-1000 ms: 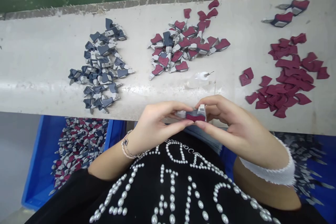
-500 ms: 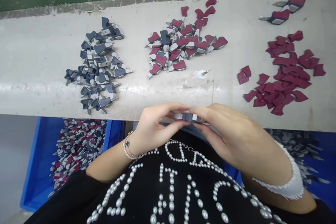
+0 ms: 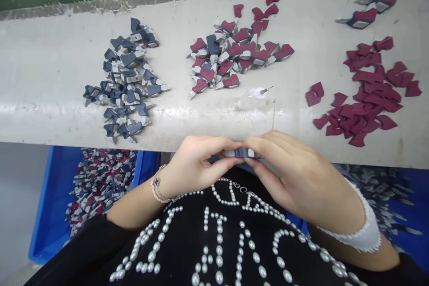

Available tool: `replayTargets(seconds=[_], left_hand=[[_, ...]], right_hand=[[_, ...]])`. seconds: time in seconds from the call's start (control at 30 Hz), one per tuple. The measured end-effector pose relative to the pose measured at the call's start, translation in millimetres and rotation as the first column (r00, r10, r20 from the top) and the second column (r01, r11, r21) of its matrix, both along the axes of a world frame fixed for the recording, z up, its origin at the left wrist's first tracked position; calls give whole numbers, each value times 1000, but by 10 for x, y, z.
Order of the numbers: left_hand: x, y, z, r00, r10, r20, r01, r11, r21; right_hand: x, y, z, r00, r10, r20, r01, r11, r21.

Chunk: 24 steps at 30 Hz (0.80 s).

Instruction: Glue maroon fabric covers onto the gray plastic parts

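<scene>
A small dark blue and light grey part (image 3: 244,153) is pinched between both hands at the front edge of the white table (image 3: 187,120). My left hand (image 3: 204,161) grips its left end with thumb and fingers. Its right end is in my right hand (image 3: 288,165), thumb below and fingers above. Beyond the hands lie a pile of maroon-topped parts (image 3: 231,60) and a clear bottle with a thin metal tip (image 3: 258,93). Loose maroon pieces (image 3: 372,98) are heaped at the right. The underside of the held part is hidden.
Blue-grey parts (image 3: 127,76) form a heap at the left. Two maroon-topped parts (image 3: 363,17) lie at the back right. Below the table edge stand a blue bin (image 3: 43,214) of mixed parts at left and another blue bin (image 3: 417,201) with dark parts at right.
The view has shifted slightly. Both hands still hold the part at the table edge, and a little more of its dark side now shows between the fingers.
</scene>
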State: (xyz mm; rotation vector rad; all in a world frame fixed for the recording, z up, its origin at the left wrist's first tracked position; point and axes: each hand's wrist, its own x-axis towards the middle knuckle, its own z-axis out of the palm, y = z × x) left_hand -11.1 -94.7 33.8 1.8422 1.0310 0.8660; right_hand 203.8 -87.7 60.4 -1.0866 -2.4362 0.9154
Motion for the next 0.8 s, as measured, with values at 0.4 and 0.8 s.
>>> replayTargets(seconds=[0.4,0.8], left_hand=[[25,-83,-168,985,25,-170,20,966,257],[161,-94,-255,985,80,-153,-43,973,228]], right_hand=[[142,59,-8,996,67,-64,-76,986,-147],[88,5,-97,999,-9,-39,4,991,-132]])
